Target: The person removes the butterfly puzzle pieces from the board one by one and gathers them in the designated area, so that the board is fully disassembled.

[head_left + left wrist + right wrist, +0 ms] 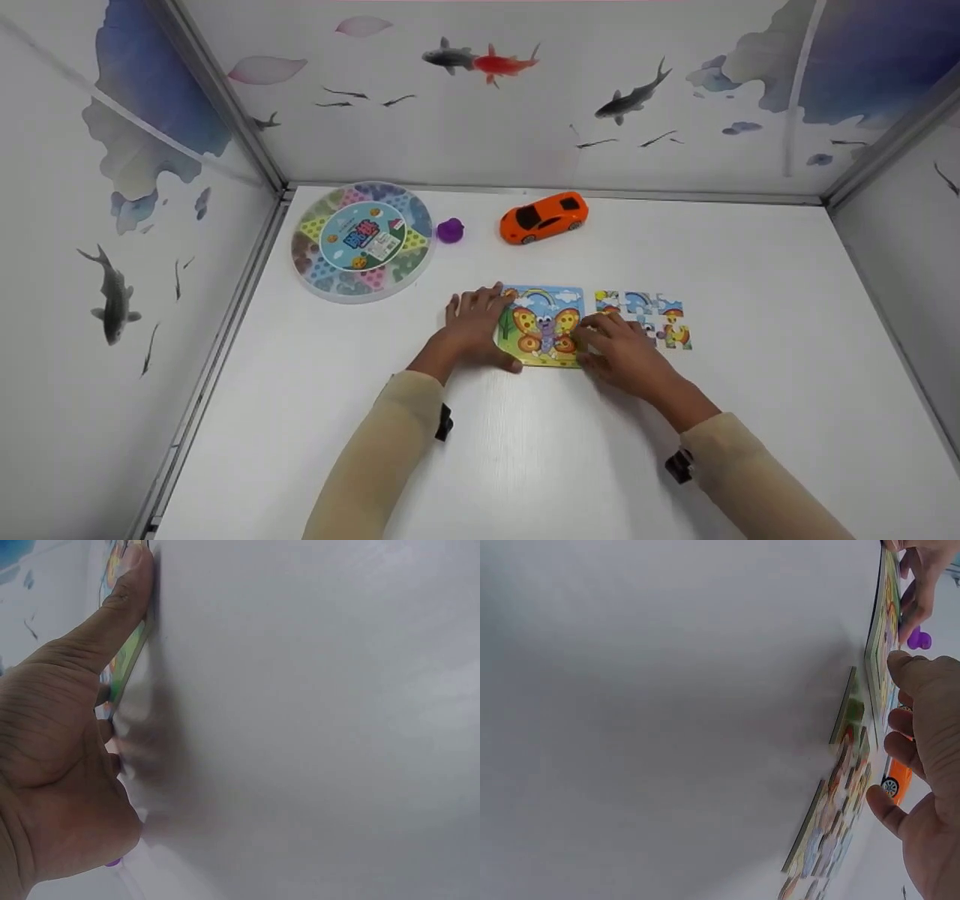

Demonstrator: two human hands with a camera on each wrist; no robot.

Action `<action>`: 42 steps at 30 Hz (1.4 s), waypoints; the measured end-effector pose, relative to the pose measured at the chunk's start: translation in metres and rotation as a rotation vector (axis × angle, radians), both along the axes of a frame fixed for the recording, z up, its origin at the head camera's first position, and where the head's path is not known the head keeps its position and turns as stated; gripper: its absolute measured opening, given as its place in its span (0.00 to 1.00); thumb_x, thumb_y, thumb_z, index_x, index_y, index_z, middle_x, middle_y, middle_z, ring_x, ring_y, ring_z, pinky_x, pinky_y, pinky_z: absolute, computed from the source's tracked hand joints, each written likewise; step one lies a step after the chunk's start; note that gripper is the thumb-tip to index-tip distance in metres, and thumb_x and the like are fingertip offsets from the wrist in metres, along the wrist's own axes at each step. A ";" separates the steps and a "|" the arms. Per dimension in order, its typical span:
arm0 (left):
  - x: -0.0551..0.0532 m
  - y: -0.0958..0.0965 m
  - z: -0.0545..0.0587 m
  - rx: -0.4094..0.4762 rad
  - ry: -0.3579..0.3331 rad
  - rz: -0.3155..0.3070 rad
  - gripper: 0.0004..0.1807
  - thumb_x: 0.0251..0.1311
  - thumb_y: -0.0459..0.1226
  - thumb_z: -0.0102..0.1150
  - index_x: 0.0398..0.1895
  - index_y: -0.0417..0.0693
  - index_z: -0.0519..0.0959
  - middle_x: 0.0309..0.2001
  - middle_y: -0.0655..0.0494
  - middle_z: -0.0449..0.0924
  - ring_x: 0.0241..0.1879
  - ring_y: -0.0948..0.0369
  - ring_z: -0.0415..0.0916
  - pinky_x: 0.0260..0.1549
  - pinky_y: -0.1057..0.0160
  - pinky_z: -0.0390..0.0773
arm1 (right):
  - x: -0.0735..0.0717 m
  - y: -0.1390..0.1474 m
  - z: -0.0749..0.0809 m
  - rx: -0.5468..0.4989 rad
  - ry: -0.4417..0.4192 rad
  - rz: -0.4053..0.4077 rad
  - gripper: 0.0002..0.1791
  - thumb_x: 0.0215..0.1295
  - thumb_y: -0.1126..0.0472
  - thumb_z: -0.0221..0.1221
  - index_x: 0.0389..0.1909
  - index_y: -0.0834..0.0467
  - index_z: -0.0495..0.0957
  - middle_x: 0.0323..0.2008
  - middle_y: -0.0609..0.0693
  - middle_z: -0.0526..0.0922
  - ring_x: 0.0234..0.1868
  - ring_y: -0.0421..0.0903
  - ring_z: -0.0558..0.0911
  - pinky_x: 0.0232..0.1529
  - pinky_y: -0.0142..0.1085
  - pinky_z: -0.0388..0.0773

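Note:
A square puzzle board (545, 298) with a butterfly and rainbow picture lies flat on the white table. My left hand (476, 326) spreads along its left side, thumb at the lower edge and fingertips near the upper left corner. In the left wrist view the straight thumb (112, 619) touches the board's edge (135, 652). My right hand (628, 358) rests its fingertips at the board's right side, fingers slightly bent and apart. Loose jigsaw pieces (678, 337) lie in rows to the right, some partly hidden by that hand. A green piece (850, 714) lies close beside the board.
Behind the board stand an orange toy car (545, 218) and a small purple rubber duck (450, 230). A round, colourful game box (409, 274) lies at the back left. Printed panels (480, 142) with metal rails enclose the table (517, 465) at the back and sides.

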State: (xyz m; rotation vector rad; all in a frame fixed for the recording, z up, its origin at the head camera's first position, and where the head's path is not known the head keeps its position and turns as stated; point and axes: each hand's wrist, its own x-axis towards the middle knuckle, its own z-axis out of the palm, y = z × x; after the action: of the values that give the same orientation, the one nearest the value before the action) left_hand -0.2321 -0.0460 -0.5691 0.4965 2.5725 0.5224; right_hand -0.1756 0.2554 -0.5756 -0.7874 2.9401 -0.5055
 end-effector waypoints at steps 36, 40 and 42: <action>0.000 0.000 -0.002 0.001 0.013 0.005 0.70 0.51 0.64 0.85 0.92 0.64 0.51 0.93 0.54 0.39 0.89 0.44 0.41 0.88 0.31 0.36 | -0.009 -0.038 -0.001 0.039 0.011 -0.002 0.19 0.75 0.65 0.69 0.64 0.52 0.86 0.59 0.60 0.81 0.57 0.60 0.77 0.59 0.67 0.77; 0.000 -0.001 -0.001 0.002 0.007 0.009 0.70 0.51 0.64 0.85 0.92 0.64 0.51 0.93 0.54 0.38 0.90 0.44 0.41 0.88 0.32 0.35 | -0.010 -0.039 -0.001 0.054 0.007 0.002 0.19 0.75 0.65 0.70 0.64 0.52 0.87 0.59 0.60 0.80 0.58 0.60 0.77 0.60 0.66 0.77; 0.000 -0.001 0.000 0.003 0.005 0.009 0.70 0.51 0.64 0.85 0.92 0.64 0.50 0.93 0.54 0.38 0.90 0.44 0.41 0.88 0.32 0.35 | -0.010 -0.039 -0.001 0.056 0.011 0.003 0.19 0.74 0.65 0.70 0.63 0.52 0.87 0.59 0.59 0.80 0.58 0.60 0.77 0.60 0.66 0.77</action>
State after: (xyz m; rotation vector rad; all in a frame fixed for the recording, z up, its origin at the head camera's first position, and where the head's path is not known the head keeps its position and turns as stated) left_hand -0.2318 -0.0469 -0.5695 0.4874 2.5802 0.5291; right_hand -0.1853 0.2165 -0.5767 -0.7908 2.9483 -0.4176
